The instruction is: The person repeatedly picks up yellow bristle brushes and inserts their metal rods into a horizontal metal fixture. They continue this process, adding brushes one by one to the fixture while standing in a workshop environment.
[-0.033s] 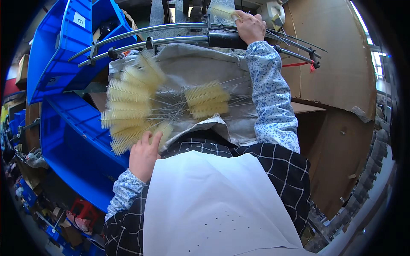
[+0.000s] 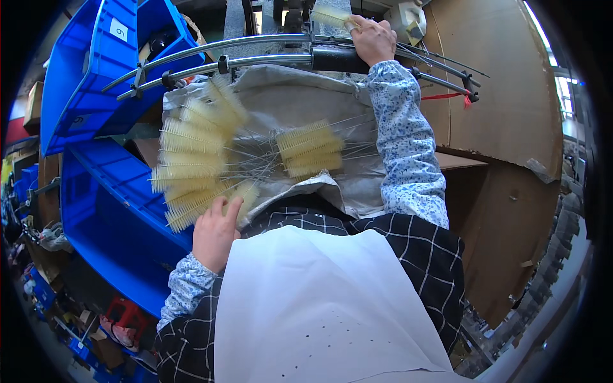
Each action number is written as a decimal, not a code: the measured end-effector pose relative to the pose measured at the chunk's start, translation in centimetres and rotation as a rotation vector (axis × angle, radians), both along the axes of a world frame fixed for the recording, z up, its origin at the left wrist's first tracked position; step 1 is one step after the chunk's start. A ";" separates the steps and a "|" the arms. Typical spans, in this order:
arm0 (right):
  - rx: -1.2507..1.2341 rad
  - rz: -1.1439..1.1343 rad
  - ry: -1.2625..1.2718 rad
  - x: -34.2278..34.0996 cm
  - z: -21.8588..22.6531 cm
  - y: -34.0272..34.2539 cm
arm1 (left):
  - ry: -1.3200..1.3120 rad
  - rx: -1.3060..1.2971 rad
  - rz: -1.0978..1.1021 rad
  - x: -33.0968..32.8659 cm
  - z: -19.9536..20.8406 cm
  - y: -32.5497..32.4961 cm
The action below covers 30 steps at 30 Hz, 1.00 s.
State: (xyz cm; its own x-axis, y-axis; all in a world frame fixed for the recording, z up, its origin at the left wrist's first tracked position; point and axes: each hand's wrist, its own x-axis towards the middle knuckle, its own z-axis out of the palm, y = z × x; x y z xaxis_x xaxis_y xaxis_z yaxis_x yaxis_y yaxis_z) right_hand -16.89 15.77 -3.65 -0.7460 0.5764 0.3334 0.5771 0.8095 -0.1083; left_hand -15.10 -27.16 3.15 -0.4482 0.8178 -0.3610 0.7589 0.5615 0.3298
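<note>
Up at the far side, my right hand [image 2: 373, 41] is closed on a bottle brush [image 2: 331, 17] with pale yellow bristles, which points left above the metal rails. My left hand [image 2: 217, 233] is at the near left, its fingers bent round the bristles of another bottle brush [image 2: 246, 196]. A fanned pile of similar brushes [image 2: 191, 150] lies just beyond it, their twisted wire stems pointing right. A smaller group of brushes [image 2: 310, 148] lies in the middle with stems also pointing right. Both groups rest on a grey cloth [image 2: 274, 96].
Two curved metal rails [image 2: 268, 61] cross the far edge of the cloth, with a black sleeve [image 2: 341, 59] near my right hand. Blue plastic bins [image 2: 115, 223] stand at the left. Large cardboard [image 2: 498, 83] stands at the right. A red strip [image 2: 444, 96] hangs on the rail's right end.
</note>
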 end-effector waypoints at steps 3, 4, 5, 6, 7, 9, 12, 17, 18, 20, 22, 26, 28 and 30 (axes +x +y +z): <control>-0.026 0.014 0.004 -0.1 -0.2 0.0 | -0.025 0.067 0.065 -0.2 1.2 0.6; -0.035 0.014 0.003 -0.1 -0.2 0.0 | -0.013 0.101 0.070 -0.4 1.4 0.7; -0.038 0.011 0.013 0.0 -0.3 0.1 | -0.001 0.135 0.076 -0.6 1.7 0.9; -0.041 0.009 0.024 0.1 -0.4 0.2 | 0.011 0.170 0.082 -0.7 1.8 1.0; -0.044 0.007 0.038 0.0 -0.6 0.2 | 0.025 0.204 0.078 -0.9 2.0 1.1; -0.072 0.014 0.039 0.1 -0.7 0.5 | 0.053 0.272 0.069 -1.3 2.3 1.3; -0.151 0.018 -0.014 -0.2 -0.6 0.4 | 0.006 0.371 0.058 -2.0 2.9 1.3; -0.058 0.047 -0.080 -1.1 -1.4 2.0 | -0.026 0.478 0.164 -3.4 3.3 1.1; -0.012 0.080 -0.102 -1.8 -2.3 3.1 | -0.013 0.463 0.128 -3.8 3.6 1.2; -0.196 0.086 -0.224 -2.9 0.5 1.8 | -0.025 0.459 0.095 -4.2 3.9 1.3; -0.043 0.099 -0.192 -3.2 -0.6 2.5 | -0.058 0.486 0.079 -4.6 3.9 1.0; 0.142 -0.020 -0.001 -1.4 -1.9 3.0 | -0.214 0.619 0.241 -4.7 4.1 0.5; 0.097 -0.116 -0.003 0.0 -1.7 3.2 | -0.238 0.679 0.266 -5.1 4.0 0.3; 0.023 -0.163 0.019 1.2 -1.6 3.1 | -0.243 0.687 0.293 -5.4 4.1 0.6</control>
State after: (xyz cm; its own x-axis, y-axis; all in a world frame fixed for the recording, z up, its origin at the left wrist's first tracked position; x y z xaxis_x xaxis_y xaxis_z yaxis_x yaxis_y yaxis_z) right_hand -15.72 18.85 -5.23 -0.6363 0.6817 0.3612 0.6993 0.7073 -0.1032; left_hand -20.49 -26.51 7.21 -0.6536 0.7538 0.0676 0.4736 0.3377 0.8135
